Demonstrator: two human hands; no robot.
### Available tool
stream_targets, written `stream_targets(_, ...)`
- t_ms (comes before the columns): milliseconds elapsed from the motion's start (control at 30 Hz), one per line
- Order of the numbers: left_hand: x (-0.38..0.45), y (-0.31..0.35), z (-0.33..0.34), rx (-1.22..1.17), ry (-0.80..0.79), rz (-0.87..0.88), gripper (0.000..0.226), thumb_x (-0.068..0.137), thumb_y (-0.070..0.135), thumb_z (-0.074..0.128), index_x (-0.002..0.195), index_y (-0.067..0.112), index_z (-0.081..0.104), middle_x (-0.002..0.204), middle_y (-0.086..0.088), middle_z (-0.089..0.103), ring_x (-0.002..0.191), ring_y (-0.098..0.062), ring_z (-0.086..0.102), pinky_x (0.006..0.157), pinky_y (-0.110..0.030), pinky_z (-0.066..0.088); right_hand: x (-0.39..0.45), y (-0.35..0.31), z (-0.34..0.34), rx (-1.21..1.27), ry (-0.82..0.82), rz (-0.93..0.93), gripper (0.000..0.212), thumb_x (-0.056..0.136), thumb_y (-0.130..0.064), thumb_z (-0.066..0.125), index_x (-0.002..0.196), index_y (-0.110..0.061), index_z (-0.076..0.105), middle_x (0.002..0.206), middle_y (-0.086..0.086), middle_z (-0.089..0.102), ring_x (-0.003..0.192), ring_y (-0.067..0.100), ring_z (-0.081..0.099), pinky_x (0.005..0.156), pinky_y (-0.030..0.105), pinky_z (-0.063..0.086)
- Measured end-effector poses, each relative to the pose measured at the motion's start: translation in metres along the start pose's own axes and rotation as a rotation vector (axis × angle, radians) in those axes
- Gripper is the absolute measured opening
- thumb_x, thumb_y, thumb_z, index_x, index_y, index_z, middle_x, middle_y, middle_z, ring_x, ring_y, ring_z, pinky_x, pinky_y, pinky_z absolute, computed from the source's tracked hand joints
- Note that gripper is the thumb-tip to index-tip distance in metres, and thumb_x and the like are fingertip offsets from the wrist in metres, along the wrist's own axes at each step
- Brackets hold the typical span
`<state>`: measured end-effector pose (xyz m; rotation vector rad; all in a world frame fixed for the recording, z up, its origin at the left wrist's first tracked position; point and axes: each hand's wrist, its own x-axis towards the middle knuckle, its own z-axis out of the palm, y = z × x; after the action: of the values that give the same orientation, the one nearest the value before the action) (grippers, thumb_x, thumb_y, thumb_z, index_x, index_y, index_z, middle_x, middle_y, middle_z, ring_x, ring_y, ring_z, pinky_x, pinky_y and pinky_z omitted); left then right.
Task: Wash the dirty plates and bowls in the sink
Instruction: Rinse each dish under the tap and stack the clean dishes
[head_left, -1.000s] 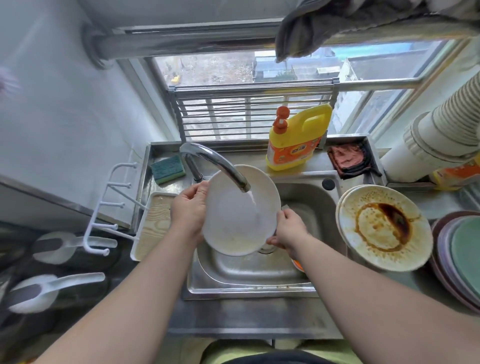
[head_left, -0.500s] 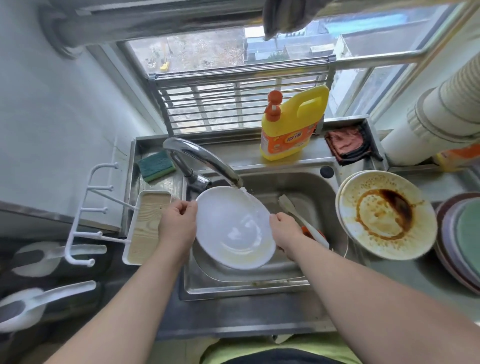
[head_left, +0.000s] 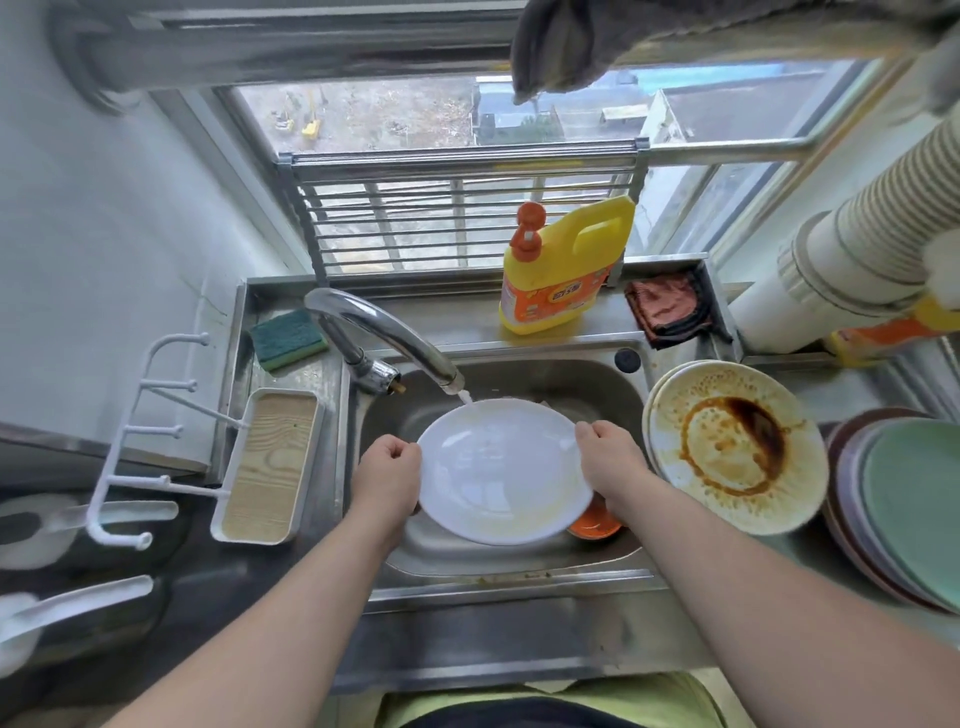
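white plate held face up over the sink, under the tap stream. yellowish film along near rim. left hand and right hand fingers grip opposite rims.

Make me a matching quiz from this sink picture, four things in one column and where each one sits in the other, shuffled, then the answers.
Things:
1. round white plate
2. green and yellow sponge
3. yellow detergent bottle with orange pump
4. sauce-stained cream plate

Places:
A. on the ledge behind the basin, by the window
B. on the counter right of the basin
C. held by both hands over the basin, at the tap's stream
D. left of the tap's base

Pairs: 1-C, 2-D, 3-A, 4-B
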<state>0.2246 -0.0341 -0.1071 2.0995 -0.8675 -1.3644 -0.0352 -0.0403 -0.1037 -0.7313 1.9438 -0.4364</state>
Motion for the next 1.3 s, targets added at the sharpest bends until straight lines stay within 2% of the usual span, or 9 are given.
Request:
stream_targets(367,-0.01,-0.002,0.029,0.058,-0.091,-0.061,0.009,0.09,0.016,0.046,0.081,0.015,0.046,0.076,-0.008,0.046,0.066,-0.023,0.036,0.05,-0.031,0.03,-0.009,-0.012,-0.036,0.022,0.083,-0.101,0.034,0.107,-0.034,0.047,0.08,-0.015,0.048,0.076,0.003,0.046,0.071,0.021,0.041,0.06,0.035,0.031)
stream_targets(567,-0.023,-0.001,0.048,0.017,-0.159,-0.073,0.008,0.087,0.013,0.043,0.08,0.018,0.041,0.071,-0.005,0.038,0.058,-0.018,0.027,0.05,-0.029,0.021,-0.025,-0.018,-0.063,-0.16,0.121,-0.145,0.034,0.109,-0.037,0.047,0.082,-0.017,0.052,0.082,0.003,0.056,0.075,0.022,0.05,0.057,0.034,0.031)
stream_targets(700,-0.027,0.005,0.044,-0.036,-0.17,-0.064,0.021,0.088,0.013,0.043,0.073,0.021,0.031,0.067,0.0,0.031,0.059,-0.018,0.022,0.049,-0.029,0.018,-0.022,-0.011,-0.071,-0.182,0.097,-0.109,0.031,0.109,-0.037,0.047,0.088,-0.017,0.057,0.088,0.005,0.06,0.082,0.025,0.056,0.06,0.033,0.035)
stream_targets(833,-0.024,0.012,0.025,-0.06,-0.13,-0.029,0.028,0.087,0.014,0.047,0.067,0.022,0.03,0.066,-0.002,0.031,0.06,-0.02,0.025,0.049,-0.028,0.019,-0.019,0.001,-0.061,-0.111,0.02,-0.013,0.031,0.109,-0.034,0.046,0.092,-0.011,0.059,0.087,0.011,0.057,0.07,0.026,0.053,0.054,0.027,0.038)
stream_targets(900,-0.024,0.019,0.012,-0.052,-0.1,-0.005,0.024,0.089,0.016,0.05,0.07,0.019,0.036,0.068,-0.005,0.035,0.062,-0.021,0.03,0.048,-0.027,0.023,-0.019,0.005,-0.049,-0.106,-0.022,0.028,0.032,0.108,-0.036,0.044,0.097,-0.011,0.061,0.091,0.013,0.057,0.072,0.028,0.053,0.055,0.031,0.041)
stream_targets(1033,-0.024,0.04,-0.016,0.055,0.015,0.138,0.022,0.091,0.021,0.054,0.071,0.018,0.045,0.065,-0.003,0.043,0.06,-0.022,0.04,0.048,-0.028,0.033,-0.018,0.006,-0.02,-0.185,-0.062,0.004,0.032,0.106,-0.04,0.04,0.103,-0.016,0.061,0.106,0.01,0.063,0.094,0.03,0.06,0.08,0.039,0.05)
stream_targets(1167,-0.031,0.06,-0.045,0.268,0.164,0.271,0.022,0.088,0.026,0.057,0.069,0.018,0.049,0.062,0.001,0.049,0.063,-0.022,0.045,0.056,-0.035,0.033,-0.024,-0.002,0.017,-0.209,-0.14,-0.023,0.032,0.106,-0.039,0.035,0.104,-0.018,0.06,0.107,0.01,0.064,0.097,0.032,0.062,0.087,0.045,0.054)
stream_targets(1233,-0.035,0.067,-0.056,0.273,0.21,0.292,0.022,0.085,0.029,0.057,0.068,0.017,0.049,0.06,0.002,0.05,0.063,-0.024,0.046,0.06,-0.038,0.036,-0.023,-0.005,0.035,-0.227,-0.187,-0.047,0.034,0.106,-0.038,0.034,0.107,-0.015,0.058,0.105,0.009,0.064,0.092,0.034,0.064,0.084,0.048,0.057)
stream_targets(1300,-0.039,0.07,-0.064,0.283,0.245,0.324,0.023,0.085,0.029,0.057,0.068,0.015,0.049,0.059,0.001,0.049,0.062,-0.025,0.046,0.059,-0.039,0.037,-0.025,-0.01,0.049,-0.224,-0.216,-0.059,0.031,0.108,-0.037,0.033,0.103,-0.017,0.055,0.101,0.01,0.063,0.082,0.031,0.059,0.07,0.04,0.053)
